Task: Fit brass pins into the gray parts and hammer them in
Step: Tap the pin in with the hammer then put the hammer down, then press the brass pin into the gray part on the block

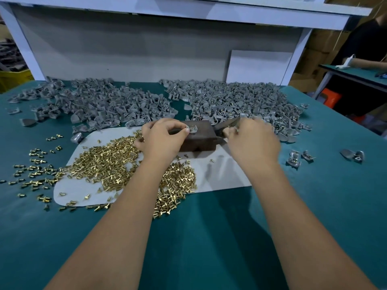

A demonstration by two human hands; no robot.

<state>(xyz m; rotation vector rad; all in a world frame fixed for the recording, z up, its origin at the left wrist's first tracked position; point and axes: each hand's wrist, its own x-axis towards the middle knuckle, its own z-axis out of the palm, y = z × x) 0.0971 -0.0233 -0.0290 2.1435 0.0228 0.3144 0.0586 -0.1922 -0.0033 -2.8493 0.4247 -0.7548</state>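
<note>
Brass pins (117, 164) litter a white mat (219, 174) on the green surface (209, 237), nearest the viewer; beyond them a dark block (201, 141) carries a gray part (193, 129), pinched by the left hand (162, 139); the right hand (253, 141), just right of the block, grips a hammer (227, 123); gray parts (230, 99) pile up behind.

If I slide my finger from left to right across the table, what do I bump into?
Loose brass pins → left hand → dark block → right hand → small group of gray parts → two more gray parts.
</note>
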